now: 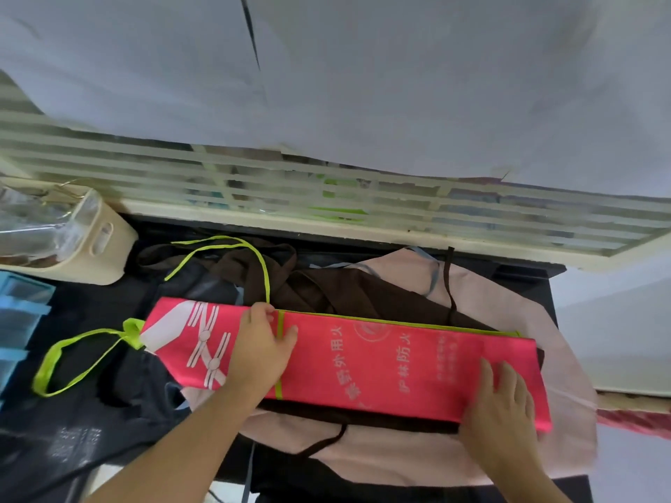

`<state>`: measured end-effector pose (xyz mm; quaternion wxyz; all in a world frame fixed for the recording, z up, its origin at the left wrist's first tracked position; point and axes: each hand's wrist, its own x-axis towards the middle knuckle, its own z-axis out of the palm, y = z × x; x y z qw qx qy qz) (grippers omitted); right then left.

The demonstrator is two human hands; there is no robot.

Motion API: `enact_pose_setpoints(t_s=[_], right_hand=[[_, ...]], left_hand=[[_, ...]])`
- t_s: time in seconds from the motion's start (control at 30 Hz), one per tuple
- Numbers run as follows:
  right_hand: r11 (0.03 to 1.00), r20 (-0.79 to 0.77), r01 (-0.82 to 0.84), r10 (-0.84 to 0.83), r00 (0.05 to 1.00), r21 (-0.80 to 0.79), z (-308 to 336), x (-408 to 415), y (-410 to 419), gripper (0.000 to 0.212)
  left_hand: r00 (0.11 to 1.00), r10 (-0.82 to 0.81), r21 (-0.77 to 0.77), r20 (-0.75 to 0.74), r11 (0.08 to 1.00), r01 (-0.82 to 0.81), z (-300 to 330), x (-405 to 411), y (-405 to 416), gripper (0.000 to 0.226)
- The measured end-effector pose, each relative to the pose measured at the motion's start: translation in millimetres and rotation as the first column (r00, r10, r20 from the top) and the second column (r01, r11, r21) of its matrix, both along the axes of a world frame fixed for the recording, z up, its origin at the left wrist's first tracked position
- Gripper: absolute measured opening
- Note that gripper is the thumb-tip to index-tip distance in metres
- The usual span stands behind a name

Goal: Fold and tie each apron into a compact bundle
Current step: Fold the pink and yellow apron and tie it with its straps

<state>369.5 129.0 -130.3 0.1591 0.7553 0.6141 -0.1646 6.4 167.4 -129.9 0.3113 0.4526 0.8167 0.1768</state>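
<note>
Currently: red apron (363, 361) lying folded into long strip across apron pile on bench (523, 274). Left hand (259, 344) pressing mid-strip, fingers loosely together. Right hand (503, 404) flattening right end, fingers spread.

A: What colour is the folded apron (399, 361)?

B: Bright pink-red, with white stripes and circles at one end, pale printed characters, and a lime-green edge. Its ties (83, 352) are lime green too.

A: And the aprons below?

B: One is dark brown (326, 285), one is pale pink (417, 455), with a light blue strap. At the left lies a black one (120, 404). The table (523, 281) is black, the basket (90, 245) cream.
</note>
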Motion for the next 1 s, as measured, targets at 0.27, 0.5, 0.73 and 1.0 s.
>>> enact_pose_setpoints(t_s=[0.27, 0.5, 0.73, 1.0], right_hand=[[0.959, -0.435, -0.282, 0.264, 0.861, 0.023, 20, -126, 1, 0.042], [0.951, -0.452, -0.302, 0.245, 0.858, -0.058, 6, -154, 4, 0.042], [0.955, -0.446, -0.295, 0.248, 0.86, -0.039, 4, -158, 5, 0.039], [0.957, -0.423, -0.288, 0.246, 0.872, -0.037, -2, -161, 6, 0.041]], left_hand=[[0.952, 0.281, 0.016, 0.125, 0.958, -0.285, -7, -40, 52, 0.012], [0.874, 0.352, 0.035, 0.336, 0.922, -0.385, 11, -55, 37, 0.009], [0.763, 0.379, 0.047, 0.523, 0.882, -0.47, 43, -60, 33, 0.009], [0.463, 0.245, -0.048, 0.852, 0.917, -0.396, 83, -78, 0, 0.024]])
